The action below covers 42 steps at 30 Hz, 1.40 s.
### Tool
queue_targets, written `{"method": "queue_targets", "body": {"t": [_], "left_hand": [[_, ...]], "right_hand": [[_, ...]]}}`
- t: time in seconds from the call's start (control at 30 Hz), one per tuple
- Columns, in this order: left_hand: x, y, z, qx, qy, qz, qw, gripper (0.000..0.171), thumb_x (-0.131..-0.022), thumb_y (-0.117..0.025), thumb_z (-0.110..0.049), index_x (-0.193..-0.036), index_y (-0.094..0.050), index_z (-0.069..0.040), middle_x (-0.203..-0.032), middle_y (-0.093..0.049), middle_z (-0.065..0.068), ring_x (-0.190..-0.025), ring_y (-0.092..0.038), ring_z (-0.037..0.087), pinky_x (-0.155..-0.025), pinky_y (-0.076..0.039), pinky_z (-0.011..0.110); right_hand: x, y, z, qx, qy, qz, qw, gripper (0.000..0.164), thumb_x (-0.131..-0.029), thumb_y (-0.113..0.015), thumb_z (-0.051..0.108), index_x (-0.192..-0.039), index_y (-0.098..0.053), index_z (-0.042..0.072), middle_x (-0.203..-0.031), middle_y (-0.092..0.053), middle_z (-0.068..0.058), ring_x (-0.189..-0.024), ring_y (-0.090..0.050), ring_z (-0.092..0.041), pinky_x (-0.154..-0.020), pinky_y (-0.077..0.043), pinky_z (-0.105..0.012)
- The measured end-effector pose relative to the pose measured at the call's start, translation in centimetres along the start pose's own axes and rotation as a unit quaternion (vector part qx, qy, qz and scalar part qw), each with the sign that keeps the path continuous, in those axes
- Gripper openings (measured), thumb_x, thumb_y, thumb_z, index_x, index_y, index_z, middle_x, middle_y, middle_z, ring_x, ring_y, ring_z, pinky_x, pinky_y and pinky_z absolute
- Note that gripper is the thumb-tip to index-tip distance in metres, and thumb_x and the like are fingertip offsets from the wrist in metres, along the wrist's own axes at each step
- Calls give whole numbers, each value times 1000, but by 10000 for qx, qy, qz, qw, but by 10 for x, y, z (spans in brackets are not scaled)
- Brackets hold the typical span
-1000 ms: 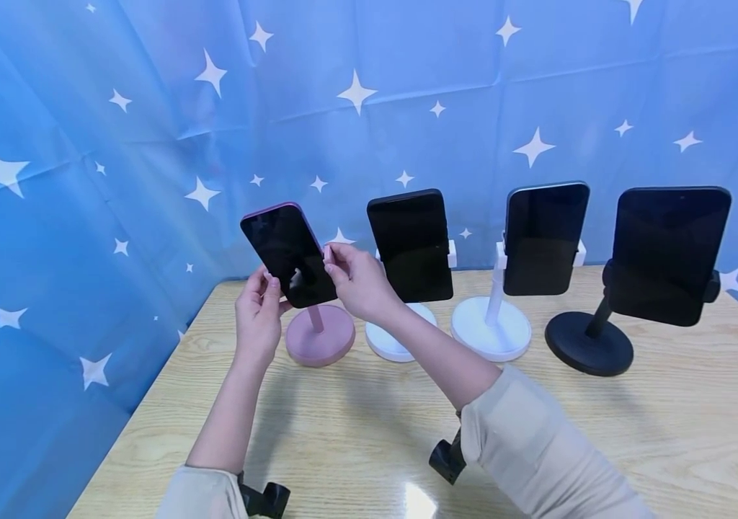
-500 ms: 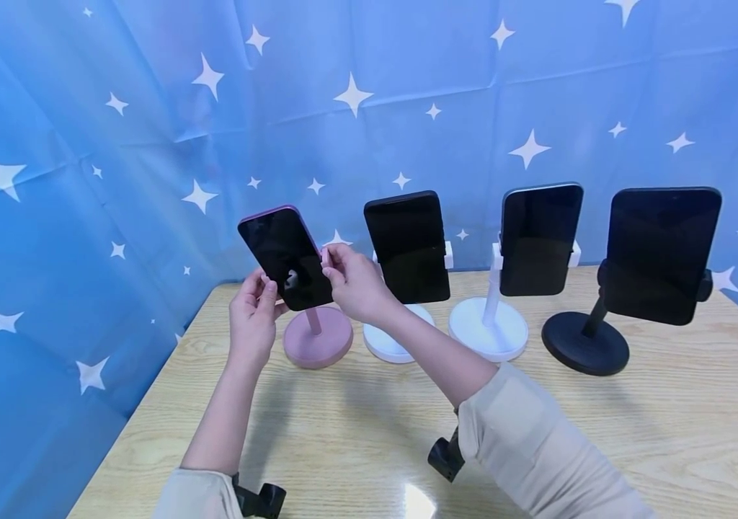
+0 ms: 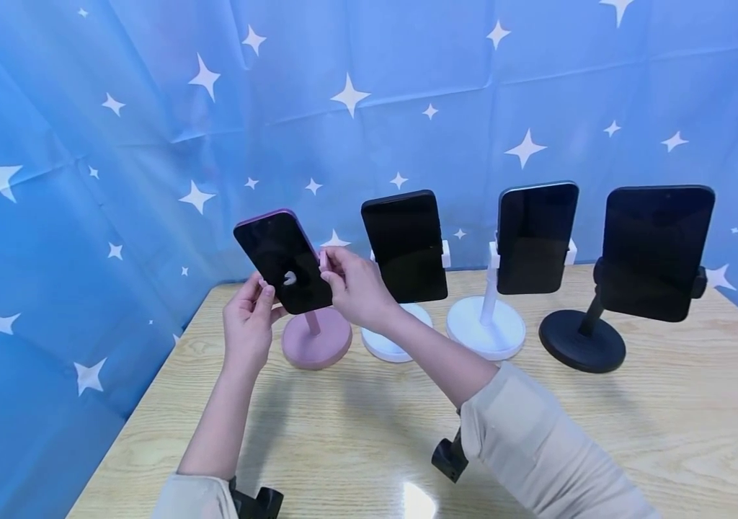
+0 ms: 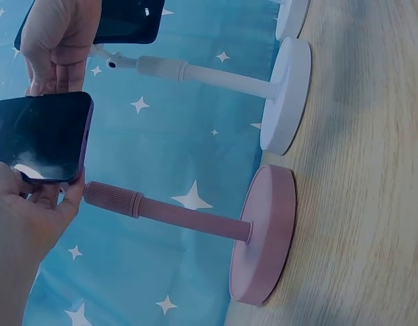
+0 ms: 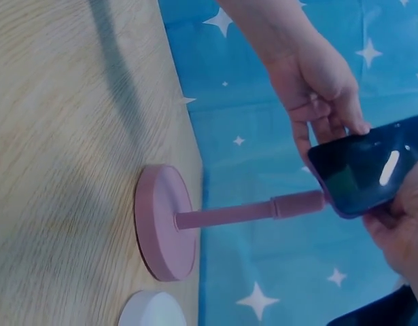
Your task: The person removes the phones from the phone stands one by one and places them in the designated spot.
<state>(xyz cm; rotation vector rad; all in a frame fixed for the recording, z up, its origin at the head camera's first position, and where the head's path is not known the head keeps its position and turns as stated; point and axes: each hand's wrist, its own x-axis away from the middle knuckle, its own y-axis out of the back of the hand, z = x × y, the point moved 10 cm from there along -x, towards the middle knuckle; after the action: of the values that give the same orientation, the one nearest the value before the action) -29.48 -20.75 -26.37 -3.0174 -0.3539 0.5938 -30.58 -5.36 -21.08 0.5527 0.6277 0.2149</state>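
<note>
A black-screened phone with a purple edge sits tilted in the clamp of a pink phone stand. At the phone's left edge my left hand pinches the pink clamp arm, some fingers reaching behind the phone. My right hand pinches the other pink clamp arm between thumb and fingers at the right edge. Seen from the left wrist, the stand's pink post runs up to a ribbed collar just behind the phone. The clamp's back is hidden by phone and hands.
Right of the pink stand, a black phone is mounted on a white stand, partly behind my right arm. Farther right come another phone on a white stand and a large one on a black stand. A starry blue cloth hangs behind.
The whole head view has drifted slightly. My left hand and the phone's top have shifted a little to the left; both hands keep hold of the clamp arms.
</note>
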Motion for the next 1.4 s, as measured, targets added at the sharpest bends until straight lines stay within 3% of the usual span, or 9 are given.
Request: {"method": "queue_targets", "body": {"t": [0.17, 0.47, 0.67, 0.83, 1.0, 1.2, 1.4], "left_hand": [[6, 0, -4, 216, -105, 138, 9996, 36, -92, -47, -2, -128, -49, 0, -100, -62, -6, -82, -62, 9, -70, -52, 26], [22, -4, -23, 515, -377, 656, 9958, 38, -88, -53, -2, -126, -51, 1, -101, -65, -2, -81, -65, 12, -72, -52, 30], [40, -13, -46, 1021, -1032, 1237, 9816, 36, -84, -55, 7, -118, -59, -5, -93, -67, 1, -77, -66, 13, -68, -52, 31], [55, -27, -63, 1311, -1375, 1699, 9670, 37, -83, -56, 7, -118, -59, -4, -93, -68, 3, -79, -66, 14, -67, -53, 30], [68, -48, -72, 1568, -1499, 2140, 9525, 36, -82, -59, -1, -117, -60, -9, -93, -68, 2, -78, -66, 12, -67, -53, 29], [81, -72, -75, 1663, -1470, 2434, 9442, 38, -80, -62, -8, -117, -61, -14, -94, -68, -1, -76, -66, 10, -67, -53, 28], [97, -99, -78, 1825, -1545, 2602, 9355, 39, -79, -65, -9, -116, -61, -20, -90, -68, -6, -77, -65, 7, -67, -53, 27]], "right_hand": [[7, 3, 4, -189, 170, 71, 9997, 9, -89, -51, 0, -97, -54, 2, -87, -55, -7, -75, -50, -16, -65, -44, -21], [27, 21, 24, -304, 777, -42, 9965, 7, -88, -51, -2, -94, -54, 1, -82, -54, -6, -70, -47, -14, -60, -43, -21], [45, 35, 39, -398, 1118, -4, 9929, 9, -88, -51, -3, -95, -54, 0, -81, -54, -7, -70, -48, -14, -61, -45, -21], [62, 51, 47, -535, 1260, 18, 9906, 13, -87, -52, -5, -99, -54, 0, -83, -54, -6, -70, -49, -13, -60, -46, -22], [82, 73, 48, -463, 1139, -42, 9924, 25, -85, -55, -7, -109, -54, -2, -88, -58, -6, -71, -51, -14, -59, -47, -20], [104, 97, 50, -321, 1336, -206, 9903, 21, -84, -54, -10, -103, -54, 0, -83, -55, -5, -66, -48, -12, -52, -42, -19], [128, 123, 53, -114, 1630, -386, 9858, 35, -77, -57, -19, -109, -55, -5, -87, -60, -7, -67, -50, -8, -53, -43, -17]]}}
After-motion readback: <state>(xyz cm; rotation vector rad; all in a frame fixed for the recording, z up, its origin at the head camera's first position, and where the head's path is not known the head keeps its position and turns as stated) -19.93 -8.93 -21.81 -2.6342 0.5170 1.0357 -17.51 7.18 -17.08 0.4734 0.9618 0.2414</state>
